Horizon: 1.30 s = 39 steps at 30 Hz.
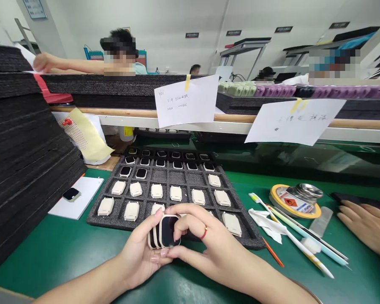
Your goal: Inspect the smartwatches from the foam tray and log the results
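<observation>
Nearest cam, L hand (142, 251) cups a short stack of watch cases (169, 232), thumb on top edge; R hand (202, 236) grips the front one btwn thumb & bent fingers, dark screen twd cam. Stack's at near edge of blk foam tray (120, 224), pockets w/ more cases. R side: wht wipe (267, 220), then another person's hand (365, 226), fingers spread a bit.

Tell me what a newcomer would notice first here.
Probably the few watch-like pieces held together between the left hand and right hand, lower middle. Beyond lies a black tray with rows of similar pieces, some pale side up, some dark-faced. A tall black stack stands at the left.
</observation>
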Available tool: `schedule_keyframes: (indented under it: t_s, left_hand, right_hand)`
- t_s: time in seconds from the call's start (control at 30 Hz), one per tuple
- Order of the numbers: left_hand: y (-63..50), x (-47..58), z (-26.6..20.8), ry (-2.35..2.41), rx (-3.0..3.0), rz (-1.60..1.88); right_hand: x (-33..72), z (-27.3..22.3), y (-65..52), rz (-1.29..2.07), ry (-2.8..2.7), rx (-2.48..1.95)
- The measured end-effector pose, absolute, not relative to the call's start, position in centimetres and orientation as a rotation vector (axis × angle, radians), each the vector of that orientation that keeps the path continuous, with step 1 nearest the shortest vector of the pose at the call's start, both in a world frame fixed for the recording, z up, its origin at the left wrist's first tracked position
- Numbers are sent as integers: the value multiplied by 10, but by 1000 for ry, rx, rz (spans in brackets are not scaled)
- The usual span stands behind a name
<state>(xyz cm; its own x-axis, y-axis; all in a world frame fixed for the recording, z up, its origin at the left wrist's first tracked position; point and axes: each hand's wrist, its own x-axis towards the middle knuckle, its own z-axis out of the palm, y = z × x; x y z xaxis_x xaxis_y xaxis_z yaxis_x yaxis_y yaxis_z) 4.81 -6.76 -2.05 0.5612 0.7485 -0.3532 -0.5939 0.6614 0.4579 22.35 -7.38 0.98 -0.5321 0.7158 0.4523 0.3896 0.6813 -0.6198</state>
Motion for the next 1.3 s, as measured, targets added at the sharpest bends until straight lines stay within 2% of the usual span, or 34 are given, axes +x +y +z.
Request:
schedule_keyframes:
  t_s: [0.3, 0.53, 0.83, 1.3]
  left_hand:
    - [-67, 47, -21, 508, 317, 796]
    - [-66, 45, -17, 439, 331, 791]
    - [-68, 41, -15, 362, 349, 722]
    - [-69, 41, -18, 355, 421, 703]
  right_hand:
    - [219, 3, -72, 441, -2049, -740]
    - [223, 9, -64, 767, -1663, -859]
    - [230, 19, -63, 915, -1342, -793]
    - [238, 12, -66, 289, -1802, -702]
